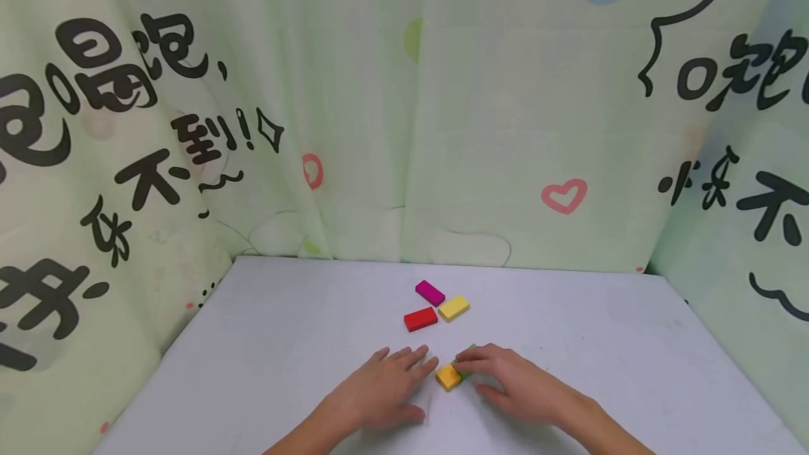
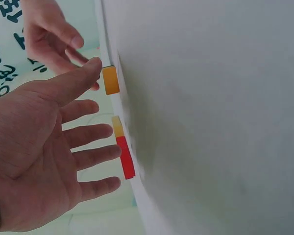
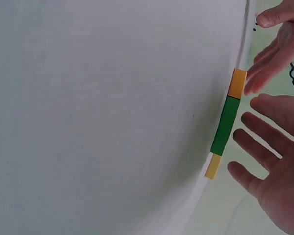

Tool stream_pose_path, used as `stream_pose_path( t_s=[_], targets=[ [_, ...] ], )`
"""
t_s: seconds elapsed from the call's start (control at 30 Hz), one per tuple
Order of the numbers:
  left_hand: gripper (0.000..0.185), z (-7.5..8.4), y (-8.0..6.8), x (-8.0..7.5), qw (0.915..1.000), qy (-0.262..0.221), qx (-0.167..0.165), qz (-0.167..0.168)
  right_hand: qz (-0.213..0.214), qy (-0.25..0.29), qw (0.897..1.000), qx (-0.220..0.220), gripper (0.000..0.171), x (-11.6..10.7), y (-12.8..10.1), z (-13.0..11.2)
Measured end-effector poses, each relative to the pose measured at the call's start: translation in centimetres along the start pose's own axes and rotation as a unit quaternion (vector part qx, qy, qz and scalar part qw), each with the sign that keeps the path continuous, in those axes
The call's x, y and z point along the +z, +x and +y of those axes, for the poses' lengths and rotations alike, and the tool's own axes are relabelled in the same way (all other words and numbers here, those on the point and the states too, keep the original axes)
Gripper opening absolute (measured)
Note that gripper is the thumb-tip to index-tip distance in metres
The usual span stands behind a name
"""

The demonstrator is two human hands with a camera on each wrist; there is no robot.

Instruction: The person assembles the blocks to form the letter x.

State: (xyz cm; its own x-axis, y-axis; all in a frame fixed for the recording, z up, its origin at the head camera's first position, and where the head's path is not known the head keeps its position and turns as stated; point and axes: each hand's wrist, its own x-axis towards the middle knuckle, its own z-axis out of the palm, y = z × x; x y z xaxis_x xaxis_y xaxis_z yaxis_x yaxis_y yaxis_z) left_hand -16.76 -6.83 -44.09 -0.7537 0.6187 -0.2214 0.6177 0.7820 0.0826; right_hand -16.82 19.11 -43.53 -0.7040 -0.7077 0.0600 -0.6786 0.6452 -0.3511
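Observation:
My left hand [image 1: 399, 376] lies flat on the white table [image 1: 265, 343], fingers straight, its fingertips just left of an orange block [image 1: 448, 376]. My right hand [image 1: 502, 374] reaches in from the right with straight fingers over a green block [image 1: 466, 373] that lies against the orange one and is mostly hidden. In the right wrist view the orange block [image 3: 239, 83] and green block [image 3: 225, 125] lie end to end, beside the spread fingers [image 3: 257, 147]. The left wrist view shows my left hand's open palm [image 2: 44, 156] near the orange block [image 2: 110, 80]. Neither hand holds anything.
Farther back on the table lie a magenta block [image 1: 430, 293], a yellow block [image 1: 454, 307] and a red block [image 1: 420, 319], close together. Printed pale-green curtains [image 1: 505, 125] close off the table at the back and on both sides.

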Motion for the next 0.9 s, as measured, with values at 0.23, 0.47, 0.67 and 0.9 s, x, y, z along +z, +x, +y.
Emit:
stream_pose_path(
  t_s=[0.23, 0.47, 0.67, 0.9],
  targets=[
    [0.076, -0.5, 0.0, -0.6, 0.9998, -0.013, -0.013, 0.009, -0.01, -0.029, 0.999, -0.017, 0.049, 0.5, -0.8, -0.5],
    [0.076, -1.0, 0.4, -1.0, 0.9996, -0.009, -0.018, 0.021, -0.018, -0.027, 0.999, -0.026, 0.054, 0.8, -1.5, -0.9],
    [0.077, -1.1, 0.9, -1.1, 0.9994, -0.003, -0.021, 0.028, -0.036, -0.037, 0.998, -0.018, 0.055, 1.0, -1.9, -1.0],
    [0.077, -1.4, 1.4, -1.5, 0.9991, -0.004, -0.031, 0.028, -0.053, -0.027, 0.998, -0.011, 0.056, 0.9, -1.8, -1.0]
  ],
)
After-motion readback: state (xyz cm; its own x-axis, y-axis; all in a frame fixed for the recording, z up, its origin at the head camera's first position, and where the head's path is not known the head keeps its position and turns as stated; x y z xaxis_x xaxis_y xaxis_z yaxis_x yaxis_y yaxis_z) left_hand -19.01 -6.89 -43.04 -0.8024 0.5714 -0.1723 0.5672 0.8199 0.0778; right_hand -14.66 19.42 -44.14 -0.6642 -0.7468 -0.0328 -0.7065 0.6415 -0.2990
